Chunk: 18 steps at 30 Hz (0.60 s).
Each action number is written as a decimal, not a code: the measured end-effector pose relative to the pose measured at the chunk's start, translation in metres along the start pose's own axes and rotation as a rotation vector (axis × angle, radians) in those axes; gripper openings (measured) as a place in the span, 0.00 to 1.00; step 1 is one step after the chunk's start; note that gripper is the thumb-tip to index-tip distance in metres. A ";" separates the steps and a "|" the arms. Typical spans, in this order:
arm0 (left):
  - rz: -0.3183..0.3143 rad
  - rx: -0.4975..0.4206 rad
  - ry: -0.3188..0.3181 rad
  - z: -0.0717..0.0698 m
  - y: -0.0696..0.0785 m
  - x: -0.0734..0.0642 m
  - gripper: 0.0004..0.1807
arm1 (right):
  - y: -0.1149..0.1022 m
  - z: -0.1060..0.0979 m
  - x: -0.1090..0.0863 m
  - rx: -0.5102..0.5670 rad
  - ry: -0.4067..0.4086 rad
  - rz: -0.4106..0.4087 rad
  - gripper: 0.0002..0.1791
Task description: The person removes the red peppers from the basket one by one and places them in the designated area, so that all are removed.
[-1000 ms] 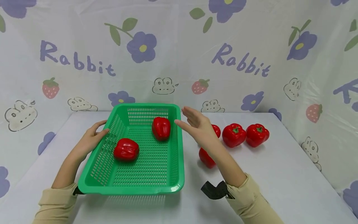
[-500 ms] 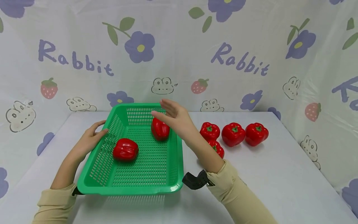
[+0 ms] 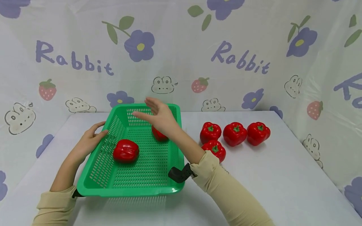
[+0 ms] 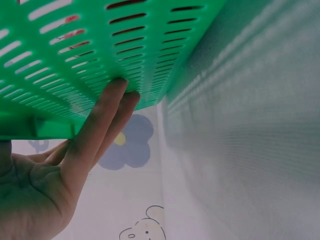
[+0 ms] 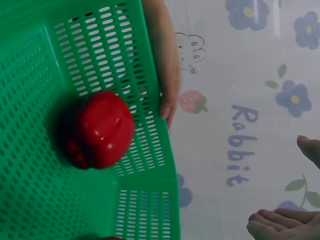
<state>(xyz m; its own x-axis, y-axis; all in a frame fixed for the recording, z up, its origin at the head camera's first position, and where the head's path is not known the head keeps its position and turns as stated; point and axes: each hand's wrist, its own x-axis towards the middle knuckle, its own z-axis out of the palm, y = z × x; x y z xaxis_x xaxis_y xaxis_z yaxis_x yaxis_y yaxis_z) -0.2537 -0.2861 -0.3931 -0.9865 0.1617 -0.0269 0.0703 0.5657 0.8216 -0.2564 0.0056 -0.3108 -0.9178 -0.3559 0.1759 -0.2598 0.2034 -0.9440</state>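
Observation:
A green plastic basket (image 3: 133, 191) with slotted walls stands on the table, two red bell peppers inside. One pepper (image 3: 126, 151) lies on its side near the left wall; the other pepper (image 3: 159, 134), farther back, is partly hidden behind my right hand (image 3: 162, 117). That hand hovers over the basket's back right part, thumb and fingers apart, holding nothing. At the left rim my left hand (image 3: 86, 144) grips the basket, thumb at the rim and fingers (image 4: 102, 117) against the outer slotted wall. The right wrist view also shows the left-hand pepper (image 5: 104, 131) beside the wall.
Several more red bell peppers with green stems stand right of the basket: a back one (image 3: 210, 132), a front one (image 3: 215, 150) partly behind my right sleeve (image 3: 209, 172), and a far right one (image 3: 258, 133). A printed curtain (image 3: 175, 47) hangs behind the white table (image 3: 282, 175).
My right hand has moved left, from beside the basket's right rim to over its inside, uncovering the peppers on the table. My left hand stays at the left rim.

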 end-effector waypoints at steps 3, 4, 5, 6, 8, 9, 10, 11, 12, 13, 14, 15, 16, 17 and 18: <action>0.003 0.002 0.003 0.001 0.000 0.000 0.35 | 0.005 0.008 0.006 -0.035 -0.001 0.011 0.44; 0.004 0.002 0.004 0.001 0.000 0.000 0.35 | 0.007 0.011 0.008 -0.040 -0.003 0.017 0.45; 0.004 0.003 0.005 0.001 0.001 -0.001 0.35 | 0.008 0.013 0.010 -0.046 -0.006 0.019 0.45; 0.004 0.003 0.005 0.001 0.001 -0.001 0.35 | 0.009 0.016 0.012 -0.052 -0.007 0.021 0.45; 0.006 0.003 0.006 0.001 0.002 -0.002 0.35 | 0.012 0.021 0.014 -0.074 -0.007 0.024 0.46; 0.006 0.002 0.006 0.001 0.003 -0.002 0.35 | 0.013 0.023 0.015 -0.078 -0.012 0.025 0.45; 0.008 0.001 0.006 0.000 0.003 -0.002 0.35 | 0.014 0.026 0.016 -0.082 -0.020 0.028 0.45; 0.011 -0.001 0.005 0.000 0.003 -0.002 0.35 | 0.015 0.028 0.016 -0.094 -0.029 0.034 0.44; 0.011 -0.002 0.003 0.000 0.004 -0.002 0.35 | 0.017 0.031 0.017 -0.107 -0.038 0.043 0.44; 0.012 -0.002 0.003 0.000 0.004 -0.002 0.36 | 0.018 0.034 0.018 -0.123 -0.050 0.051 0.44; 0.012 0.000 0.003 0.000 0.004 -0.003 0.36 | 0.020 0.036 0.019 -0.135 -0.064 0.061 0.44; 0.014 0.002 0.004 0.000 0.003 -0.002 0.36 | 0.021 0.039 0.020 -0.148 -0.078 0.068 0.44; 0.015 0.003 0.004 0.000 0.003 -0.002 0.36 | 0.023 0.042 0.021 -0.170 -0.090 0.076 0.44; 0.014 0.003 0.005 0.000 0.003 -0.002 0.36 | 0.024 0.045 0.022 -0.192 -0.099 0.082 0.44; 0.012 0.004 0.005 0.000 0.003 -0.002 0.36 | 0.026 0.048 0.023 -0.217 -0.105 0.085 0.44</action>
<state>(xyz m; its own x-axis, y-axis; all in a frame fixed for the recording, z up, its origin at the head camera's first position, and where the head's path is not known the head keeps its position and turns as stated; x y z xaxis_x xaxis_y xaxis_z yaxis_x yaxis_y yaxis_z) -0.2515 -0.2852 -0.3906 -0.9864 0.1640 -0.0143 0.0823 0.5667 0.8198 -0.2702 -0.0409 -0.3446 -0.9059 -0.4194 0.0578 -0.2516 0.4237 -0.8702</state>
